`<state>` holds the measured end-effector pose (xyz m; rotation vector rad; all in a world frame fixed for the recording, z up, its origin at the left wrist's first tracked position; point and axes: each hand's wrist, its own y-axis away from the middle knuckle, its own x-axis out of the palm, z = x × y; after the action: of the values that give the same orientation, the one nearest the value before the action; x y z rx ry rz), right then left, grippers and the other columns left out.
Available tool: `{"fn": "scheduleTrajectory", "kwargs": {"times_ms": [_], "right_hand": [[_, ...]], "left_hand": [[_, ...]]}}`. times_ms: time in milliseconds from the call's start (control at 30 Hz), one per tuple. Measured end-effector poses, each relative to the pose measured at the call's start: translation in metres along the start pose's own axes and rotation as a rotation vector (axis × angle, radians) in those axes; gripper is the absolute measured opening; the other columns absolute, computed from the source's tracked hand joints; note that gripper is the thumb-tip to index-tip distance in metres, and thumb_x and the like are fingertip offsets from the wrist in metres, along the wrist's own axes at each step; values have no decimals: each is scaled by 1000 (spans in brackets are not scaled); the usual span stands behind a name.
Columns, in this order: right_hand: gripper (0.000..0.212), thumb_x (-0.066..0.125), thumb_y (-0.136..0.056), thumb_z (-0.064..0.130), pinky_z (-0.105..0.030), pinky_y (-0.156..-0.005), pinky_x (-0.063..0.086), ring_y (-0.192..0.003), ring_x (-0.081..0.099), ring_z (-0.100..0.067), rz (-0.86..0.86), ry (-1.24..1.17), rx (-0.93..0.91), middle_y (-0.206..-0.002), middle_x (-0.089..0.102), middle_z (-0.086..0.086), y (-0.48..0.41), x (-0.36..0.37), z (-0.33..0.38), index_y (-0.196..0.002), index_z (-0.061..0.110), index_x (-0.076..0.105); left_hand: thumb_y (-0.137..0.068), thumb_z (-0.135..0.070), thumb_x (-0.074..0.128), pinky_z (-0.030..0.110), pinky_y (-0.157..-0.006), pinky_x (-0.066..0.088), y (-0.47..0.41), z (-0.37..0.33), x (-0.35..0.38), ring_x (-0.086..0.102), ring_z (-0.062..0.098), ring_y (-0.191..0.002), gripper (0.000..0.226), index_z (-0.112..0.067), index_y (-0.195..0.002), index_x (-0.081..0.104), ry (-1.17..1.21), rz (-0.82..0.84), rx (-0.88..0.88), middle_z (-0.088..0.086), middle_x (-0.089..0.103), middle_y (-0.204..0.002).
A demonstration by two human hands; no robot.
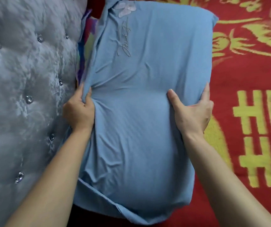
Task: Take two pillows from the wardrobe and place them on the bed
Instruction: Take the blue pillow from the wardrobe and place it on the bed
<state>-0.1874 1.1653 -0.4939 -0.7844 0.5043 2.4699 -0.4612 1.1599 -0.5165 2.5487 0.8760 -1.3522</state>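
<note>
Pillow (144, 99) on blanket (249, 89) (headboard (25, 79) left, touching).

a blue pillow (141, 99) lies on the red-and-gold bed cover (249, 89).

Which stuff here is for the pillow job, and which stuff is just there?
For the job:
- blue pillow, held at its sides by the left hand and the right hand
- red and yellow bed cover it goes on

Just there:
- grey tufted headboard
- colourful fabric peeking out between pillow and headboard; I cannot tell what it is
</note>
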Motion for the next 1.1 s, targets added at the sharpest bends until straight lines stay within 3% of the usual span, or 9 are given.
{"fn": "scheduleTrajectory", "kwargs": {"times_ms": [167, 333, 400, 500, 567, 633, 733, 900, 1100], "right_hand": [[92, 66, -70, 70, -23, -108, 33, -126, 50, -18, 4, -38, -167, -125, 52, -1, -30, 0, 40, -150, 35, 38], [79, 38, -93, 69, -44, -118, 24, -146, 27, -32, 458, 347, -212, -162, 19, -15, -52, 32, 11, -158, 35, 10], [78, 32, -92, 72, -44, -119, 21, -149, 22, -33, 451, 363, -188, -164, 12, -16, -48, 29, -12, -157, 37, 6], [76, 32, -92, 70, -45, -120, 22, -150, 18, -36, 359, 391, -411, -163, 11, -21, -18, 17, -40, -157, 32, 17], [73, 31, -94, 66, -50, -120, 22, -149, 16, -41, 321, 441, -591, -162, 13, -24, 8, 10, -57, -156, 26, 27], [76, 29, -93, 70, -54, -119, 20, -151, 10, -40, 342, 456, -649, -164, 11, -21, 27, 4, -72, -155, 27, 28], [87, 34, -85, 80, -60, -119, 16, -152, 1, -39, 389, 459, -744, -165, 5, -17, 38, -3, -87, -155, 30, 26], [108, 48, -68, 89, -53, -121, 19, -151, 3, -39, 367, 324, -469, -164, -6, -21, 51, 1, -81, -157, 38, 15], [113, 40, -64, 97, -52, -123, 12, -151, 2, -43, 464, 458, -519, -163, -12, -21, 64, 8, -90, -156, 41, 7]], "left_hand": [[-95, -34, 52, 25, -62, 36, -4, 10, -20, 58, 10, -71, 32, -11, -105, 71, 180, -160, -25, 19, 72, -86], [-100, -33, 44, 42, -94, 43, -20, 38, -10, 55, 41, -116, 39, -7, -125, 56, -86, 167, -328, 24, 60, -127], [-96, -32, 50, 41, -106, 36, -23, 29, -15, 46, 38, -129, 50, -7, -139, 44, -116, 98, -313, 22, 50, -142], [-93, -39, 48, 44, -115, 24, 7, -3, -20, 31, 35, -141, 62, -20, -149, 31, -217, -40, 0, 20, 32, -154], [-92, -58, 39, 56, -116, 15, 45, -15, -14, 18, 38, -146, 64, -36, -150, 24, -353, 96, 132, 17, 20, -160], [-87, -74, 27, 69, -112, 5, 77, -9, -7, 5, 38, -149, 72, -44, -150, 11, -451, 312, 75, 10, 7, -163], [-81, -81, 19, 74, -110, 10, 94, 16, -1, 3, 39, -148, 80, -44, -151, 6, -458, 326, -55, 10, 2, -164], [-81, -84, 18, 67, -112, 19, 86, 24, 7, 9, 38, -148, 79, -47, -149, 3, -425, 308, -37, 9, 6, -164], [-81, -83, 18, 56, -115, 20, 89, 46, -4, 10, 31, -149, 81, -42, -151, 5, -389, 256, -70, 11, 10, -163]]}}
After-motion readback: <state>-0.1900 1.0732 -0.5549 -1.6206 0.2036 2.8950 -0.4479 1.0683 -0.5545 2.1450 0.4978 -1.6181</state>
